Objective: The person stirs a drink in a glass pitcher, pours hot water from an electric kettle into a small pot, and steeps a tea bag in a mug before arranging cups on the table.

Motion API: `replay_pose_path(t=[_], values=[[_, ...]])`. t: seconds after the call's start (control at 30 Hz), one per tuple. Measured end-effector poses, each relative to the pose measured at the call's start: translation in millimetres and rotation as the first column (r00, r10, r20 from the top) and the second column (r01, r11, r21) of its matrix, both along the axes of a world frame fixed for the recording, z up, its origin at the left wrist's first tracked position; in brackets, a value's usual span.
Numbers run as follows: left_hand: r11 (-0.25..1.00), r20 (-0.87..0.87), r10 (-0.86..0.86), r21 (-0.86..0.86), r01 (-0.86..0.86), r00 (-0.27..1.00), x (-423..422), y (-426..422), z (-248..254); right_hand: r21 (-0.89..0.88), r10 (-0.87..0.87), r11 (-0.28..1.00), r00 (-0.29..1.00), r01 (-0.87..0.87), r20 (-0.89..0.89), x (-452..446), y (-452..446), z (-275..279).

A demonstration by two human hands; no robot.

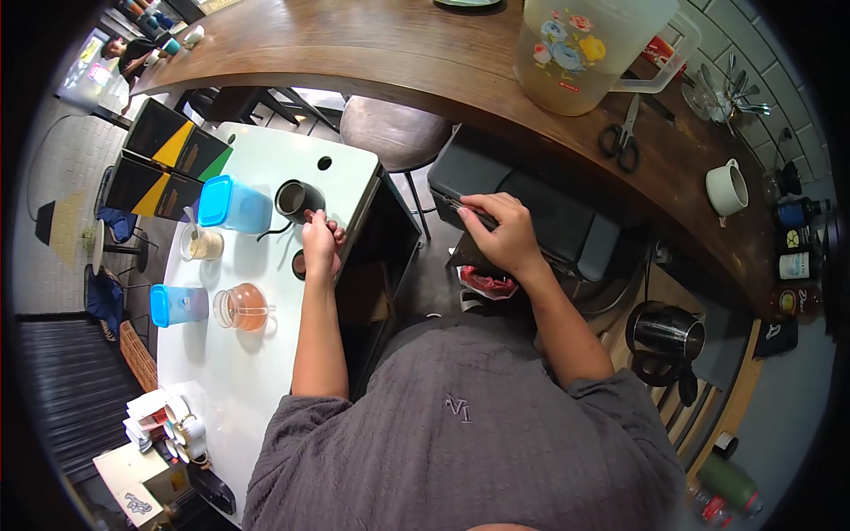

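Note:
My left hand (322,248) is closed at the reddish-brown handle of a small dark pot (298,202), which is over the white table. A thin black curved piece (274,232) shows beside the pot. My right hand (503,232) has its fingers bent over the near edge of a dark grey lid (553,208), low between the table and the counter. Just below that hand, something red in clear plastic (487,281) shows in an opening. The palm side of my right hand is hidden.
The white table (208,363) holds a blue-lidded container (237,205), a smaller one (180,305), a jar with a spoon (202,243) and a glass jug (242,307). Scissors (622,142), a flowered pitcher (567,62) and a white cup (727,188) stand on the wooden counter (354,44).

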State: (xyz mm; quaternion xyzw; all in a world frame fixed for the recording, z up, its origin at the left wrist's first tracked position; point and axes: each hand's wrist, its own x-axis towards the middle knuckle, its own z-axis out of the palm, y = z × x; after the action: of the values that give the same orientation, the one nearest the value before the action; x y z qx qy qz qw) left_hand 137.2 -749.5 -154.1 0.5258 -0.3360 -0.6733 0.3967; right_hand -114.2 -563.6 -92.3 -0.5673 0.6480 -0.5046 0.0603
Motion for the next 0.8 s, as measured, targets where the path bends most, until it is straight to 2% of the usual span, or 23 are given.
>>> replay_pose_path(t=[0.07,0.1,0.4,0.53,0.63,0.8], values=[[0.999,0.037,-0.011,-0.034,0.013,0.999,5,4,0,-0.009,-0.042,0.999,0.999,0.042,-0.021,9,5,-3],[0.998,-0.010,-0.046,-0.035,0.045,0.999,11,5,0,-0.012,-0.043,0.999,0.999,0.042,-0.023,14,6,-3],[0.943,-0.038,-0.316,-0.121,0.310,0.948,43,30,32,0.014,-0.222,0.975,0.968,0.222,0.113,69,35,2],[0.914,-0.161,-0.406,-0.086,0.397,0.900,41,43,56,0.027,-0.295,0.955,0.949,0.294,0.109,79,55,-1],[0.885,-0.181,-0.464,-0.060,0.461,0.867,33,59,76,0.076,-0.334,0.941,0.941,0.329,0.058,78,74,0],[0.815,-0.213,-0.576,-0.072,0.576,0.789,14,83,80,0.049,-0.398,0.917,0.915,0.395,0.072,67,104,7]])
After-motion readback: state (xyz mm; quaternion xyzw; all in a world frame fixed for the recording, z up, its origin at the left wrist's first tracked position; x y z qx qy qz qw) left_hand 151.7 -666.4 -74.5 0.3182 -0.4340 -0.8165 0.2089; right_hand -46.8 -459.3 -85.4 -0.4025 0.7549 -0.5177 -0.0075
